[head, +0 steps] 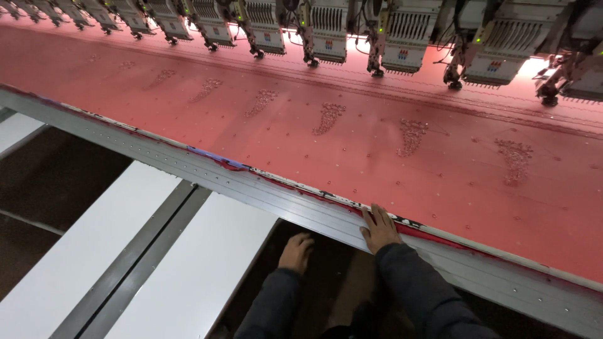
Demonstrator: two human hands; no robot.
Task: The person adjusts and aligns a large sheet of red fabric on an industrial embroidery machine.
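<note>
Leftmost, two white panels (125,245) lie side by side below the machine, split by a grey metal strip (135,260), with dark floor (56,176) showing beyond them. Next comes the left hand (296,251), in a dark sleeve, reaching down into the shadowed gap under the frame; its fingers are curled loosely and hold nothing that shows, though whether they touch the underside cannot be told. Just beside it, the right hand (379,227) lies flat and spread, palm down, on the grey metal frame rail (264,191), with its fingertips touching the edge of the red fabric (352,150) where the cloth meets the rail. That fabric is stretched tight across the long table of the machine, running from the far left corner to the right edge. On it sits a row of small beaded motifs (328,117), evenly apart, each below its own head. Along the top, the white embroidery heads (402,34) hang in a line over the cloth, brightly lit toward the right.
</note>
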